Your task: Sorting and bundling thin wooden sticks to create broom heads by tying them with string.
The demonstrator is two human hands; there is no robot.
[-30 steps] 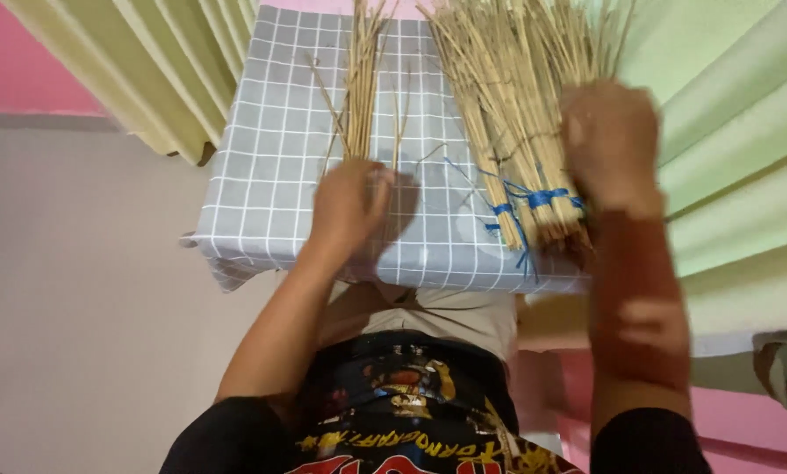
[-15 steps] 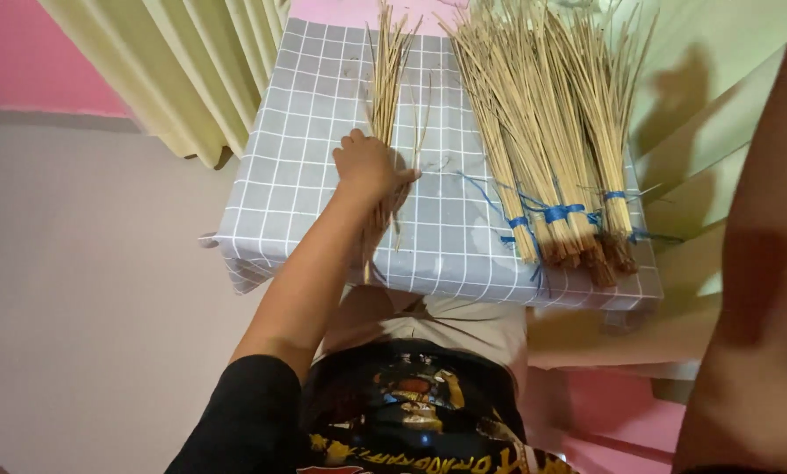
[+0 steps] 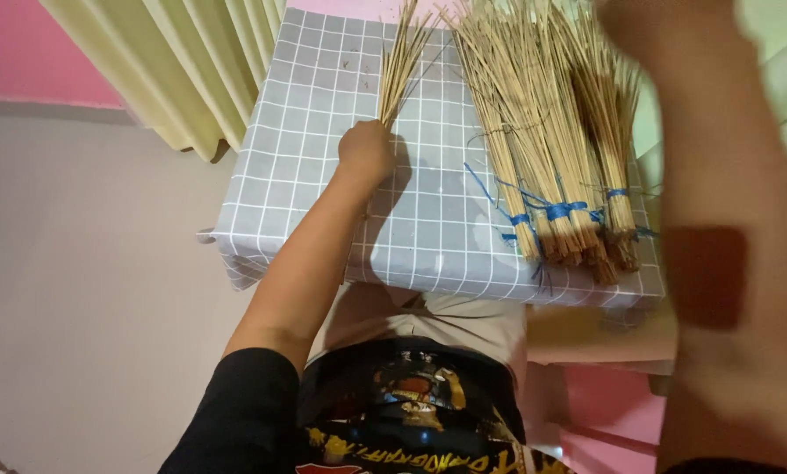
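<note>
My left hand (image 3: pixel 367 151) is closed around the lower end of a small bunch of thin pale sticks (image 3: pixel 402 57) that fans out away from me over the grey checked tablecloth (image 3: pixel 305 149). To its right lie several larger bundles of the same sticks (image 3: pixel 542 149), tied near their cut ends with blue string (image 3: pixel 556 211). My right forearm rises close to the camera at the right. Only part of my right hand (image 3: pixel 643 19) shows at the top edge, above the bundles and blurred; its fingers are cut off.
Pale yellow curtain folds (image 3: pixel 191 70) hang at the table's far left corner. A pink wall (image 3: pixel 25 53) and a grey floor (image 3: pixel 77 290) are on the left. The table's near edge is against my waist.
My right hand has lifted off the tied bundles and risen towards the camera. My left hand keeps hold of the small bunch, now stood more upright.
</note>
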